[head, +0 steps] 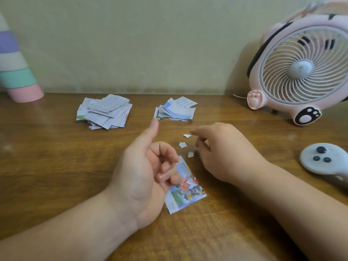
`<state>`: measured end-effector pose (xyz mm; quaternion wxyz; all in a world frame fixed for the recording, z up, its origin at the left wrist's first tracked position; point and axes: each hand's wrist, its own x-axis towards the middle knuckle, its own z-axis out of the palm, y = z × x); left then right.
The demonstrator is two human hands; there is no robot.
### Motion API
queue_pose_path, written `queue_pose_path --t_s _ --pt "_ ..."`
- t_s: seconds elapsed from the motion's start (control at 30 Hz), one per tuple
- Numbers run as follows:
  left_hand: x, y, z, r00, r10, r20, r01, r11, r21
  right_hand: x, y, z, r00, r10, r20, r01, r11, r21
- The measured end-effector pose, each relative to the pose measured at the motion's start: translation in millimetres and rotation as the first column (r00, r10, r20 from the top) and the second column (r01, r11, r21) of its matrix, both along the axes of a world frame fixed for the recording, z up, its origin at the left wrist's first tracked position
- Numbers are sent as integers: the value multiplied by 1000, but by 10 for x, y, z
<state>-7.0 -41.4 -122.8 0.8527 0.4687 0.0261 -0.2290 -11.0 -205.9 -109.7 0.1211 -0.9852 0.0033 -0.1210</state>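
One colourful printed paper piece (pixel 185 193) is laid flat on the brown wooden table (pixel 56 166), its edge under the left hand's (pixel 143 176) curled fingers; a grip cannot be told. Three small white paper scraps (pixel 182 144) are found just beside the loosely bent, empty right hand (pixel 222 151). Two torn-paper piles (pixel 104 112) are set behind.

Print all over this counter, and hardly any of it can be read. The left pile of clippings (pixel 104 111) has columns of small type, a bold black headline in Chinese characters on one front strip and red characters on another, all too blurred to make out. The right pile (pixel 176 109) has faint blue lines on top. The picture clipping (pixel 185 191) has tiny, illegible corner print.
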Motion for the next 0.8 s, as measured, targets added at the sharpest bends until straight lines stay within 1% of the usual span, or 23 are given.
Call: queue_pose_path --t_s 0.1,0.2,0.23,0.3,0.33,0.37,0.4,0.47,0.53,0.6,0.63,0.67,0.7,0.73,0.77,0.8 --pt "0 5 -3 1000 -25 10 26 1000 -9 29 -15 -10 998 -47 28 49 998 -51" --pt "-6 2 0 999 -33 10 33 999 -8 44 -53 -4 993 -95 73 95 995 -1" --pt "-8 5 2 999 -32 7 32 999 -9 39 -63 -2 992 -84 93 81 996 33" --pt "-13 15 6 1000 -30 3 30 999 -22 -3 -59 15 993 -3 114 -10 993 115" --pt "-17 21 7 1000 -27 2 27 999 -33 -42 -40 30 994 53 99 -67 987 144" --pt "-25 26 8 1000 -24 2 24 999 -48 -90 -12 38 993 104 47 -110 981 157" --pt "-30 29 10 1000 -17 3 18 998 -67 -143 24 40 989 144 -27 -139 980 141" --pt "-26 37 26 1000 8 1 -8 995 -101 -241 96 27 971 188 -149 -183 982 44" --pt "15 58 78 999 44 9 -42 990 -136 -300 122 24 961 195 -198 -197 980 7" --pt "107 103 152 994 81 79 -70 989 -134 -321 103 42 953 206 -220 -203 978 39" --pt "178 136 176 981 105 161 -93 993 -78 -322 83 48 948 221 -231 -214 975 55" --pt "254 178 183 946 105 306 -133 989 71 -316 65 55 941 234 -244 -223 972 70" --pt "321 219 169 875 25 484 -198 930 310 -312 45 60 935 244 -256 -231 970 82" --pt "359 255 138 785 -140 604 -277 792 544 -312 32 69 930 252 -267 -237 968 86" --pt "376 273 102 712 -326 621 -330 626 707 -310 15 74 927 257 -273 -243 966 85" --pt "364 275 72 670 -479 567 -332 490 806 -308 1 84 927 258 -272 -246 966 78"
